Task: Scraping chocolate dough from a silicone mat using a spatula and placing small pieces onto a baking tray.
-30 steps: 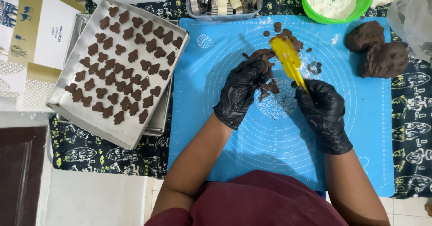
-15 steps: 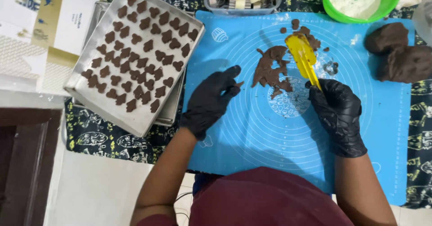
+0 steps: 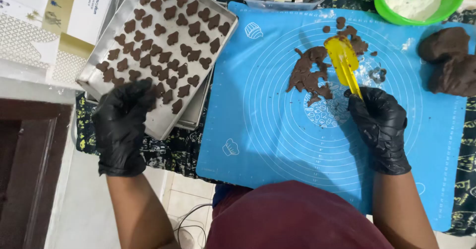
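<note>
We see a yellow spatula (image 3: 343, 63) tilted over the blue mat, its blade touching ragged brown dough scraps (image 3: 311, 75). A metal tray (image 3: 163, 122) lies to the left, filled with rows of small dark heart-shaped dough pieces (image 3: 171, 38).

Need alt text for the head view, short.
Black-gloved left hand hovers over a metal tray of brown dough cutouts; the right hand holds a yellow spatula beside dough scraps on a blue mat.

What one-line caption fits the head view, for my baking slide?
Gloved left hand over tray of dough hearts; right hand holds yellow spatula.
</note>
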